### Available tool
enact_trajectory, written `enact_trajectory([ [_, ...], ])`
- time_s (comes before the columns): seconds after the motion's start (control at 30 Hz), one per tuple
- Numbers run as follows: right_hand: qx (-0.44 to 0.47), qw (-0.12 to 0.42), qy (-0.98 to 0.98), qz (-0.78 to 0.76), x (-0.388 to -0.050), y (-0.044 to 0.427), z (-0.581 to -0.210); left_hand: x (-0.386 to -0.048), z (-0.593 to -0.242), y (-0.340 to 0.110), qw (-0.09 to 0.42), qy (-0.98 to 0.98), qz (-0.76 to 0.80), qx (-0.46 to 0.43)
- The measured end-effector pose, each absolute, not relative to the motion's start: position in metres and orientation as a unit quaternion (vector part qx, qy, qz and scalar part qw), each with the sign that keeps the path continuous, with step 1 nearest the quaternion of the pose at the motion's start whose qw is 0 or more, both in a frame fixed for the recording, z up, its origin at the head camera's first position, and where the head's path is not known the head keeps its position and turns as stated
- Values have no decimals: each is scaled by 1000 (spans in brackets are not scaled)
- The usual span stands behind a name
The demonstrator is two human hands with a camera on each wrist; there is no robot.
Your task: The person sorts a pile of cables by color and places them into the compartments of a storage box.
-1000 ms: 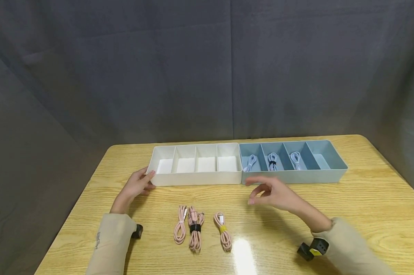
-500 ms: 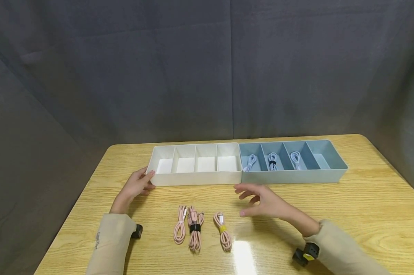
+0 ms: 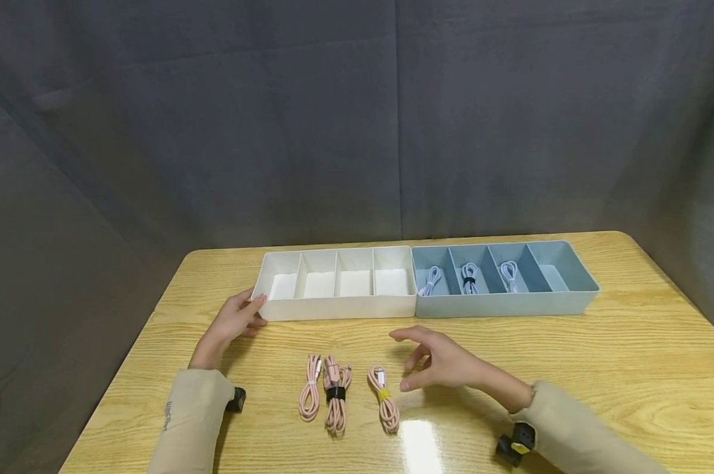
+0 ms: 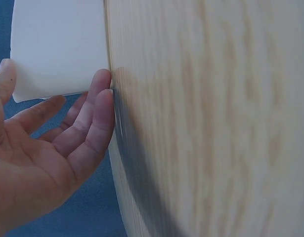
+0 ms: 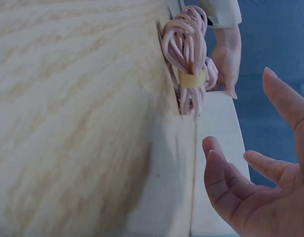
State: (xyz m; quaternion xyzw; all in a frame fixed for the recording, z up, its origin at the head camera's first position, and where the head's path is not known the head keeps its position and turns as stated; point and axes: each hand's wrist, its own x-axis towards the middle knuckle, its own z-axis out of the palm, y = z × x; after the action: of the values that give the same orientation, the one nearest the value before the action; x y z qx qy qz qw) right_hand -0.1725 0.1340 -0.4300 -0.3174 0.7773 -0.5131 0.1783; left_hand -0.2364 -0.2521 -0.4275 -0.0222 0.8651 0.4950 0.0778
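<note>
At the near left corner of the white divided box [image 3: 339,308], my left hand [image 3: 232,322] rests with its thumb on the rim; the left wrist view shows the fingers [image 4: 103,111] loosely bent by the box's end [image 4: 58,49]. My right hand [image 3: 448,362] hovers over the table, thumb and fingers apart and holding nothing. Just left of it lies a pink cable bundle with a yellow tie [image 3: 384,398], also in the right wrist view [image 5: 186,47]. Further left lie a pink bundle with a black strap [image 3: 336,401] and a slimmer pink bundle [image 3: 311,390].
A blue divided box [image 3: 505,305] adjoins the white box's right end; its three left compartments each hold a pale blue cable bundle, one of them black-strapped [image 3: 469,278]. Behind the wooden table [image 3: 647,368] hangs a dark grey curtain [image 3: 357,131].
My right hand has moved left and nearer, from in front of the blue box towards the yellow-tied bundle, its thumb and fingers now wider apart. The left hand has stayed at the white box.
</note>
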Motion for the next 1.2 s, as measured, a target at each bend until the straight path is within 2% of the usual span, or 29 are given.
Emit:
enact_trajectory([
  [0.53, -304, 251, 767, -507, -168, 114, -437, -237, -429, -252, 81, 865, 495, -30],
  [0.7, -310, 255, 772, -493, -166, 108, -437, -236, -428, -251, 83, 865, 495, -27],
  [1.03, -347, 221, 813, -413, -167, 103, -436, -236, -428, -252, 82, 864, 497, -29],
  [1.2, -346, 230, 815, -404, -167, 102, -436, -236, -428, -253, 80, 865, 496, -26],
])
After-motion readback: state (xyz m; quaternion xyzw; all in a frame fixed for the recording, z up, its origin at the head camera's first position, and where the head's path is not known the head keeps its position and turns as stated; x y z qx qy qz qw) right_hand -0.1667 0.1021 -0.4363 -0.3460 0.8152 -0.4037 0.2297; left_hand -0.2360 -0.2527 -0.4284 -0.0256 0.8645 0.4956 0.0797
